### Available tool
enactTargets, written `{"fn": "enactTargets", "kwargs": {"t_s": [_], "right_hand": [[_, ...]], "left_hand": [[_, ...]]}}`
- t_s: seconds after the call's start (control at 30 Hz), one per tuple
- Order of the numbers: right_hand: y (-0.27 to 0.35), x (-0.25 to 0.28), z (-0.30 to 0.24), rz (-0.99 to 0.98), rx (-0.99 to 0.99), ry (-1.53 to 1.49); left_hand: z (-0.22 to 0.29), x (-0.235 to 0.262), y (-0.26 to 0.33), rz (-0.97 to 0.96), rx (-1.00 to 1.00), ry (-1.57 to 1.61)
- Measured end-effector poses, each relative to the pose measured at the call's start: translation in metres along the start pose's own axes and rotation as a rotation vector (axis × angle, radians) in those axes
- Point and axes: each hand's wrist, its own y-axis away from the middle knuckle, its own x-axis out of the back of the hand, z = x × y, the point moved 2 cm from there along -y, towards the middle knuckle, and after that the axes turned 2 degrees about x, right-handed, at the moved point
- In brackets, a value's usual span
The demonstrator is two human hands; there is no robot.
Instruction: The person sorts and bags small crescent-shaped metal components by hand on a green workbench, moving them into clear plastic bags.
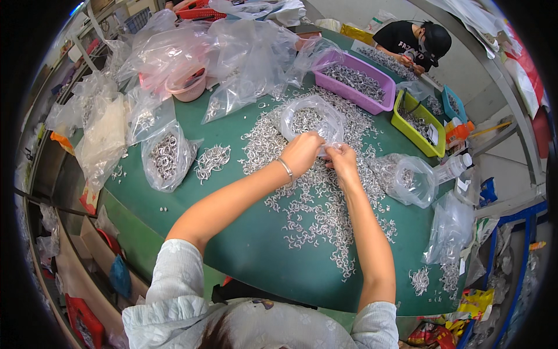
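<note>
A clear plastic bag (332, 123) stands with its mouth spread on a broad heap of small silvery curved metal pieces (314, 200). More of the same pieces show inside it. At the bag's near rim my left hand (302, 152), with a bracelet at the wrist, pinches the plastic with bent fingers. Close beside it on the right, my right hand (342, 160) has its fingers closed on the same edge. Both fingertips almost meet; the plastic between them is partly hidden.
A purple bin (386, 104) and a yellow-green bin (407, 131) hold more pieces. Filled bags (168, 157) lie at left and right on the green table (244, 244). Loose plastic bags (244, 58) pile up at the back. Another person (410, 43) works at back right.
</note>
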Motion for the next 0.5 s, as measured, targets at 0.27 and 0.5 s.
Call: {"fn": "enactTargets", "kwargs": {"t_s": [0.27,0.5], "right_hand": [[0.000,-0.012,0.006,0.098,-0.022,-0.281],[-0.007,-0.016,0.025,0.155,0.106,-0.435]], "left_hand": [[-0.001,-0.013,-0.016,-0.042,0.068,-0.312],[-0.004,-0.014,-0.020,-0.062,-0.031,-0.410]]}}
